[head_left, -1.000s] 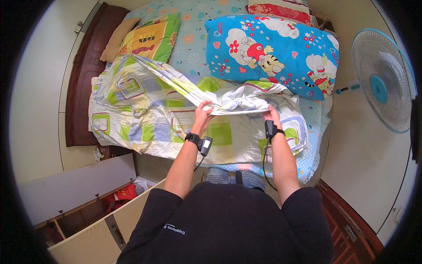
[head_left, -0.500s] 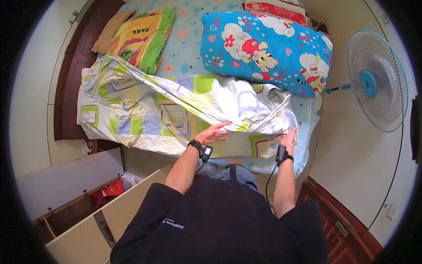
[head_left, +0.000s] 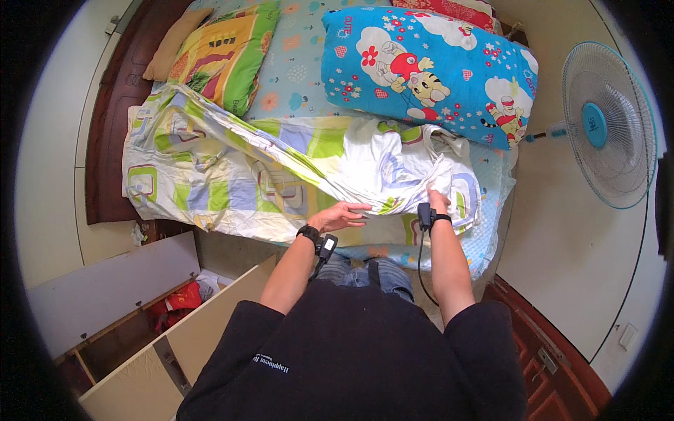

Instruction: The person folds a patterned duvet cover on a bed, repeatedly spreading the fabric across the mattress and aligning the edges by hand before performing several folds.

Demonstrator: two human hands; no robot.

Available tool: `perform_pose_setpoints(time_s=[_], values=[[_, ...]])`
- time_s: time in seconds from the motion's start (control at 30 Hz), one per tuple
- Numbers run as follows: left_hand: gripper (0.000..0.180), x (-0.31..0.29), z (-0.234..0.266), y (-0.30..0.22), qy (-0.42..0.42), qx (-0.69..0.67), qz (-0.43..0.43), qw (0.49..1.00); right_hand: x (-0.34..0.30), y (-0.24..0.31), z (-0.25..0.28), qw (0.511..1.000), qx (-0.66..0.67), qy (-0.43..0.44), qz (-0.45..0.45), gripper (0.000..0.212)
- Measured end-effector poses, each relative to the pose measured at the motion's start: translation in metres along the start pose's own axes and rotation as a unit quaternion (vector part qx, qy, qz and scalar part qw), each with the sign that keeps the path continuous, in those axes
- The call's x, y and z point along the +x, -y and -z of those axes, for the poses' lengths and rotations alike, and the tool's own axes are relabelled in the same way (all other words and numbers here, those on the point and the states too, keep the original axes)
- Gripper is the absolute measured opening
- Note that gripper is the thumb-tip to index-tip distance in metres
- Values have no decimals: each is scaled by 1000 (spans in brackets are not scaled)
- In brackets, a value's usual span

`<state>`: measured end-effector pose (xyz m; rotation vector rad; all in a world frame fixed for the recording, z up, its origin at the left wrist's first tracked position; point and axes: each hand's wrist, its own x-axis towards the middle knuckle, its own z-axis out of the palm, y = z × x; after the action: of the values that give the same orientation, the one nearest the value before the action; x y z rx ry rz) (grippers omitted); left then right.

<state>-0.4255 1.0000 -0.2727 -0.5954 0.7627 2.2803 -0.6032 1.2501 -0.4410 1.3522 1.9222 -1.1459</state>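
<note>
A thin bedsheet (head_left: 242,198), white with green, yellow and blue squares, lies across the bed's near half. Its upper layer is folded over in a long creased ridge running from upper left toward my hands. My left hand (head_left: 342,216) rests at the near edge of that fold, fingers stretched out and slightly apart, fingertips by the bunched cloth. On the right, my right hand (head_left: 439,202) is closed on the gathered sheet, with creases running into it. A black device on that wrist hides part of the hand.
A big blue cartoon-print pillow (head_left: 428,74) lies beyond the sheet, and a yellow-green pillow (head_left: 228,56) at far left. A fan (head_left: 595,126) stands right of the bed. An open storage compartment (head_left: 116,349) is at lower left, a brown wooden piece (head_left: 540,344) at lower right.
My right hand has moved left and slightly away from me, drawing the gathered cloth with it. The sheet's right end now spreads out beside it. My left hand has barely moved.
</note>
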Motion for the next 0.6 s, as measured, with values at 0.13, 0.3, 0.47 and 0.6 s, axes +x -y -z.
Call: perform_pose_setpoints(time_s=[0.13,0.3,0.47,0.6], values=[[32,3,8,-6,25,-6,-16,1000,34,21,29,923,259,267,102,42],[32,8,7,-4,-59,1,-42,997,-105,81,123,767,356,445,295,35],[35,29,-6,-4,-71,4,-34,997,-82,40,162,774,390,415,277,38],[33,44,12,16,-119,23,-13,993,12,-46,138,878,434,201,10,29]])
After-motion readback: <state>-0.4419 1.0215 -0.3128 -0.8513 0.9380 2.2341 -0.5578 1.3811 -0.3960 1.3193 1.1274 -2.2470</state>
